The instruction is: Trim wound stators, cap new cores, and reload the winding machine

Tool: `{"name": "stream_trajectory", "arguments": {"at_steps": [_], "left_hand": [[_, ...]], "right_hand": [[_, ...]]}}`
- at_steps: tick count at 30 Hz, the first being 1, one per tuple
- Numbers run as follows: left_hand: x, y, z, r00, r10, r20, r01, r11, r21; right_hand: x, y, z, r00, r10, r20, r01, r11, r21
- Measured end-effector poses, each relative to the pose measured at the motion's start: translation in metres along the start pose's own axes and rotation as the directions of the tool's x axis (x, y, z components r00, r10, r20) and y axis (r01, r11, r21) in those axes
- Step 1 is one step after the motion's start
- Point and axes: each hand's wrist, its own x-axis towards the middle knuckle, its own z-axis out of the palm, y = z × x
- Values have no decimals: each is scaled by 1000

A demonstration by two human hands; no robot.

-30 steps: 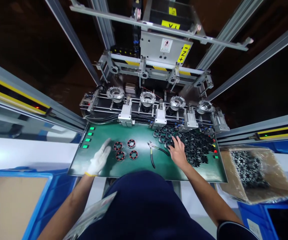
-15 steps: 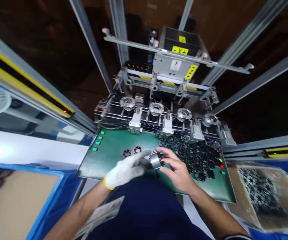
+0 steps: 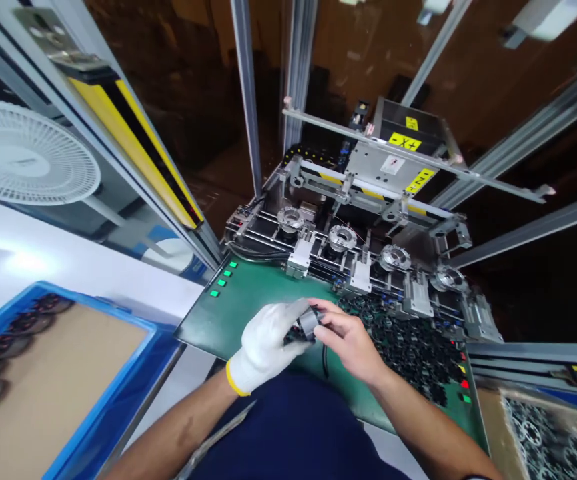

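In front of my waist, over the green worktop (image 3: 248, 307), a motor stator core (image 3: 309, 324) is held between both hands. It is a short grey metal cylinder with black toothed ends. My left hand (image 3: 267, 341), in a white glove with a yellow cuff, wraps its thumb and fingers around the left end. Bare, my right hand (image 3: 351, 343) grips the right end between thumb and fingers. Some of the part is hidden by my fingers. Just right of my right hand lies a heap of black plastic toothed rings (image 3: 408, 347).
Behind the worktop stands a machine with several round metal fixtures (image 3: 342, 238). A blue tray (image 3: 143, 327) with similar round parts along its left side is at left. A carton of rings (image 3: 533, 433) sits at lower right. Frame posts (image 3: 248, 100) and a white fan (image 3: 23, 157) are around.
My view has swung left, showing more of the blue tray and fan. My left hand has gone from stretched-out fingers beside the stator core to wrapping around it; my right hand keeps its grip.
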Motion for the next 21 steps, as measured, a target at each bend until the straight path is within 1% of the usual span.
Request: {"name": "stream_trajectory", "arguments": {"at_steps": [1,2,3,4,6,8,9,11,13,14,16,19,21], "left_hand": [[-8,-10,4,998,-56,-2,56,998,25],[-18,-23,8,990,-138,-7,138,989,56],[-30,-38,13,973,-231,-18,232,968,91],[-43,-53,18,943,-330,-39,333,934,129],[-72,-83,29,889,-448,-89,457,872,176],[-97,-107,39,854,-505,-125,520,829,206],[-107,-116,43,841,-523,-135,540,812,220],[-121,-126,52,826,-547,-140,564,788,246],[-128,-131,58,821,-556,-131,570,778,266],[-129,-132,60,820,-558,-123,569,776,273],[-130,-132,61,822,-559,-105,564,775,286],[-129,-133,60,830,-553,-70,546,781,303],[-128,-133,59,834,-548,-54,536,784,313]], "right_hand": [[7,4,1,1000,22,19,-21,1000,-18],[18,8,0,999,31,38,-30,999,-42],[31,12,-3,998,29,55,-25,997,-69],[49,15,-7,998,16,68,-9,995,-99],[95,15,-20,997,-31,75,43,984,-170],[151,11,-34,993,-107,54,118,957,-264],[180,9,-40,988,-153,39,157,936,-315],[233,9,-49,973,-230,16,216,882,-419],[272,14,-52,960,-278,27,252,821,-512],[284,20,-52,956,-292,43,266,791,-551],[297,33,-51,948,-307,86,292,732,-616],[298,51,-51,939,-314,136,318,652,-688],[297,57,-52,936,-315,155,323,602,-730]]}}
